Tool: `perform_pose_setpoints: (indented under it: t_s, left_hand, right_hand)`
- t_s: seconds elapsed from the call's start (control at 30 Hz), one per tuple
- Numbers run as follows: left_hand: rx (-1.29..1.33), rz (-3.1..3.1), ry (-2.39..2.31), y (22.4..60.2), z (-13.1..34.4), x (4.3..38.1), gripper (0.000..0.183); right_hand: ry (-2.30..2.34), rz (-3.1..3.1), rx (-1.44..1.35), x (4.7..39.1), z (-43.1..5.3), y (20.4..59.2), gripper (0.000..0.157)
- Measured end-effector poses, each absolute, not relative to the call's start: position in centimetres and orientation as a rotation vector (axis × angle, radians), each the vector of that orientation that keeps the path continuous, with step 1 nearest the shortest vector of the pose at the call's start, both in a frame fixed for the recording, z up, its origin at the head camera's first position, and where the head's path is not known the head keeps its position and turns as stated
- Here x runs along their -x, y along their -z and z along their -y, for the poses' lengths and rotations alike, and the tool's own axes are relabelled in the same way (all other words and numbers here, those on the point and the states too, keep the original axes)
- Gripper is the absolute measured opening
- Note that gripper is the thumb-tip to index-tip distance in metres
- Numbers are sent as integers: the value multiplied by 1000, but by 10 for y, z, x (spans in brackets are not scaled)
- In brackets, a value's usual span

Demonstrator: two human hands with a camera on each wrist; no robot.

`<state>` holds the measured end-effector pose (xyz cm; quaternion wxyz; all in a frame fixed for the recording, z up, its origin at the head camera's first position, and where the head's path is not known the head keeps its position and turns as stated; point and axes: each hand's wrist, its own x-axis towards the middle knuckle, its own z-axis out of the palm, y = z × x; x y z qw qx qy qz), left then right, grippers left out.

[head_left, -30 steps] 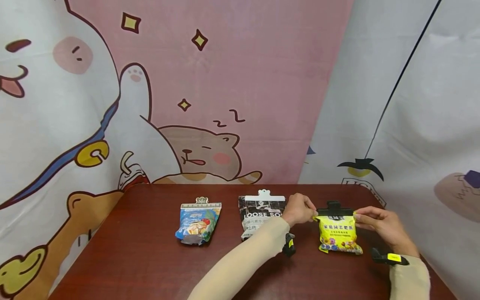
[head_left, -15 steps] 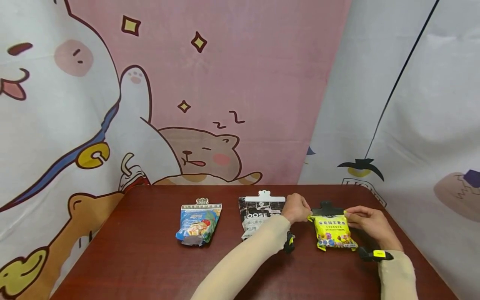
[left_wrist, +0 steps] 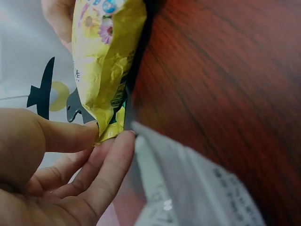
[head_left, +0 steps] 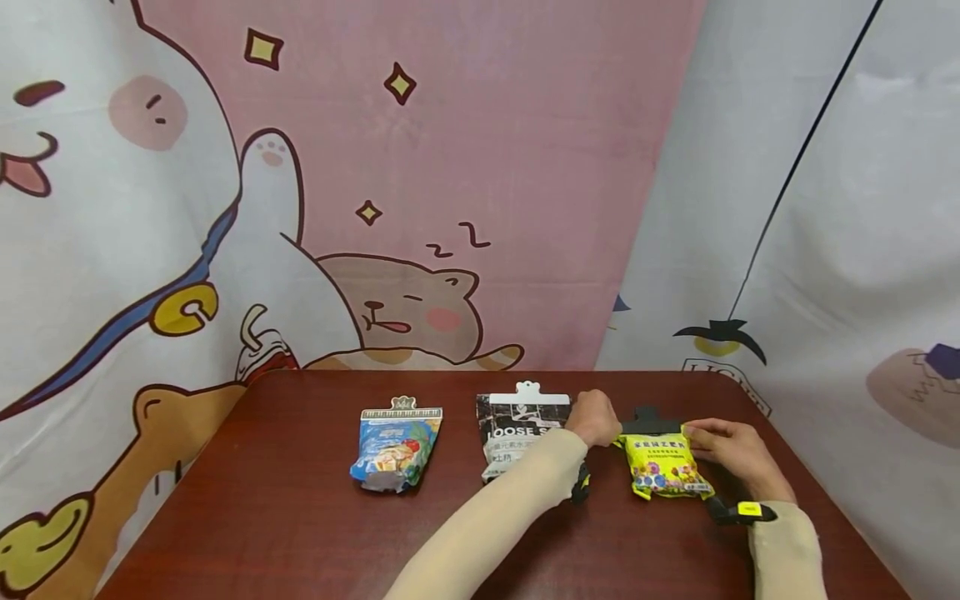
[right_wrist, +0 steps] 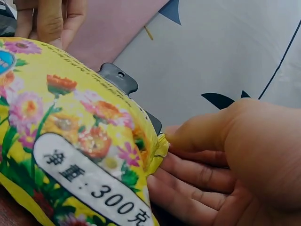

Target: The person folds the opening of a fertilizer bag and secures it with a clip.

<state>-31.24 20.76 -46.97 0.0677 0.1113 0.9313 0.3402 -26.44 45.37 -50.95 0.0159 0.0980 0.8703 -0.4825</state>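
Observation:
A yellow bag (head_left: 663, 467) printed with flowers has a black clip (head_left: 652, 427) across its top edge. My left hand (head_left: 595, 418) pinches the bag's top left corner; in the left wrist view the thumb (left_wrist: 70, 136) and forefinger meet on the yellow film. At the opposite corner, my right hand (head_left: 733, 450) pinches the crumpled edge between thumb (right_wrist: 202, 134) and fingers. Just left of the yellow bag is a black and white bag (head_left: 517, 442) with a white clip (head_left: 528, 395), partly hidden by my left arm. Whether the yellow bag's base touches the table cannot be told.
Further left on the dark red table (head_left: 285, 500) lies a blue bag (head_left: 396, 450) with a patterned clip (head_left: 403, 407). A cartoon-printed cloth (head_left: 510, 167) hangs behind the table and along its sides.
The yellow bag has shifted left, closer to the black and white bag, and its top has tipped back. My right hand moved left with it; the left hand stayed nearly in place.

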Motion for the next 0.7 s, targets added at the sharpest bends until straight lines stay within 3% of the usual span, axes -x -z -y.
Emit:
perform_pose_setpoints:
  t_s: [0.17, 0.33, 0.4, 0.57, 0.7]
  left_hand:
    - [-338, -2770, -1005, 472, -209, 317, 54]
    - [-351, -2730, -1044, 471, -203, 319, 60]
    - [-382, -2728, -1066, 470, -201, 318, 57]
    - [-544, -2774, -1131, 463, -194, 313, 25]
    - [-678, -2802, -1174, 452, -186, 309, 41]
  right_hand:
    - [1448, -2685, -283, 267, -454, 501, 58]
    - [1365, -2698, -256, 270, -452, 495, 65]
    - [1319, -2726, -248, 270, -451, 494, 68]
    - [1231, -2837, -246, 265, -446, 490, 71]
    - [1191, -2947, -250, 260, -440, 482, 72]
